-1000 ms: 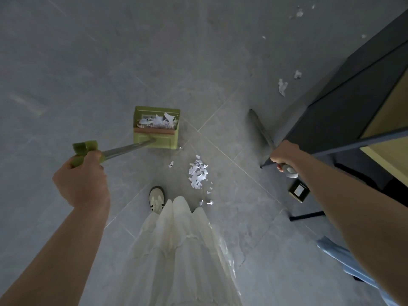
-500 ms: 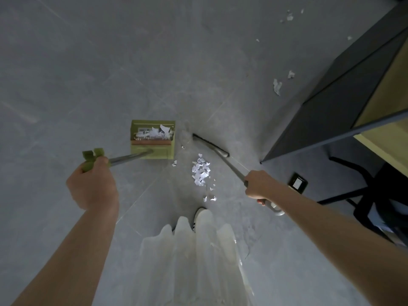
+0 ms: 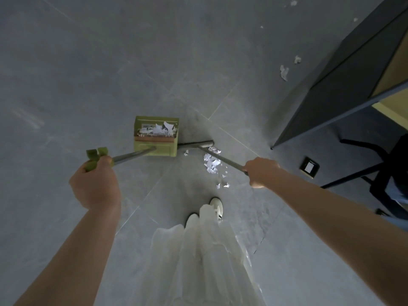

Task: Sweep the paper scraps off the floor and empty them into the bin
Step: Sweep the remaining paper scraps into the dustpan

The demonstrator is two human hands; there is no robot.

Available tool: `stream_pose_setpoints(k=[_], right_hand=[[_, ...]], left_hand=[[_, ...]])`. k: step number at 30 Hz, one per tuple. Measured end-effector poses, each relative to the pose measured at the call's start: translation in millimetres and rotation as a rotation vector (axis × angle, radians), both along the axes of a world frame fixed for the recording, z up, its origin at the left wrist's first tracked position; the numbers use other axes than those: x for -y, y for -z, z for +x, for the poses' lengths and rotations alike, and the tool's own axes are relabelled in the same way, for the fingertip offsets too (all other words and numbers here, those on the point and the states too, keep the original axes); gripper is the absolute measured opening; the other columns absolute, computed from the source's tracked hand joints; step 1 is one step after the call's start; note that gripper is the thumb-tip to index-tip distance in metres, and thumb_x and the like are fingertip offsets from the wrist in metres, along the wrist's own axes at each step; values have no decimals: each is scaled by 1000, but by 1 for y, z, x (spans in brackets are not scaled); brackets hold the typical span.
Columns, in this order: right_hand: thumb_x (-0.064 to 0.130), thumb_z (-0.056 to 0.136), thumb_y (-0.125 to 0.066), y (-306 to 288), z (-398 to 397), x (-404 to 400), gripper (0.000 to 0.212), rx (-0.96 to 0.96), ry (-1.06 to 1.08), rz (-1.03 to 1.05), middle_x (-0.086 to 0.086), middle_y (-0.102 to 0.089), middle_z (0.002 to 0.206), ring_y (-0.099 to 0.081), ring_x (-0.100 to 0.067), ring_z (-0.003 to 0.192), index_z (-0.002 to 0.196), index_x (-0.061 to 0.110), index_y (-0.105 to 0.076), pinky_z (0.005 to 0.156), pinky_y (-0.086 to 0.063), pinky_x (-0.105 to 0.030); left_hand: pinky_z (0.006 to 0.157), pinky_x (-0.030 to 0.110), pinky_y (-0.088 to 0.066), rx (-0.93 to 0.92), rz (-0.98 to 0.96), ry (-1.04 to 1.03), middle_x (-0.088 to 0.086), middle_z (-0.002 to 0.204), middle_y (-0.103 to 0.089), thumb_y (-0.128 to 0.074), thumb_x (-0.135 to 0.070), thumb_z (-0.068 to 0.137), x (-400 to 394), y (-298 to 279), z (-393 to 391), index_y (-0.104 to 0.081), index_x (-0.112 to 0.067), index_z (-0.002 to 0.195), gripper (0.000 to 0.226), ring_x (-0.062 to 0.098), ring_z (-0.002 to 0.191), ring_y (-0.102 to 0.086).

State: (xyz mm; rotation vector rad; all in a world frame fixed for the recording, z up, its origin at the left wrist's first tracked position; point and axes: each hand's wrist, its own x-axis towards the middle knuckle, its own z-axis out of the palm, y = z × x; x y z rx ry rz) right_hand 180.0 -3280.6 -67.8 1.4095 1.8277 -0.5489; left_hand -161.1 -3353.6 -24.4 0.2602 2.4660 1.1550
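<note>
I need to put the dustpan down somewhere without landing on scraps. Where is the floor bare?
Bare tiles lie left of the dustpan and beyond it. Crowded: the scrap pile between dustpan, broom and shoes; stray scraps beside the dark cabinet.

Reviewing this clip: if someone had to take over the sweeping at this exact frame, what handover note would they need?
Left hand grips the green-tipped metal handle of the green box-shaped dustpan, which stands on the grey tiled floor.
Right hand grips the grey metal broom handle; the dark broom head lies on the floor just right of the dustpan.
Done: white paper scraps already sit in the dustpan.
Left: the small pile of white paper scraps beside the broom, stray torn white pieces near the dark cabinet, then emptying. No bin is in view.
</note>
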Motion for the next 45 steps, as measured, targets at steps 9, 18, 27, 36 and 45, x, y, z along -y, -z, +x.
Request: stream_pose_setpoints(k=[9,18,27,36,45], right_hand=[[18,88,-56,-20,26,35,46,86,-54,-11,7,-57,101,-61,-16,91,132,30,-53,70,-56,-31],[21,83,-54,-40,87,62,48,75,47,48,7,-60,107,-61,-16,93,129,34,-53,61,-56,-30],[7,86,-52,-24,63,70,14,-34,398,39,-4,-57,75,-60,-17,56,99,10,-54,43,-43,-23],[8,93,-55,-20,20,121,24,-157,660,-136,-7,-56,75,-57,-16,48,116,2,-51,52,-55,-28],[6,91,-57,-41,29,107,16,-219,931,-165,-16,-62,70,-57,-22,50,103,-5,-56,49,-50,-27]], left_hand=[[59,39,-44,-8,-72,123,6,62,-60,-65,-42,70,40,0,-5,-59,-15,61,29,26,60,-55],[62,46,-50,-18,-157,183,15,69,-66,-66,-45,70,85,4,0,-65,-11,70,34,30,63,-58],[65,51,-54,-9,-221,268,11,62,-63,-74,-41,72,111,8,-11,-64,-12,66,31,29,59,-58],[60,37,-43,-83,-325,565,12,59,-62,-72,-36,86,94,1,-6,-66,-16,68,28,35,59,-60],[61,35,-45,-139,-422,745,4,60,-62,-70,-47,87,78,-13,-8,-67,-24,75,25,26,60,-58]])
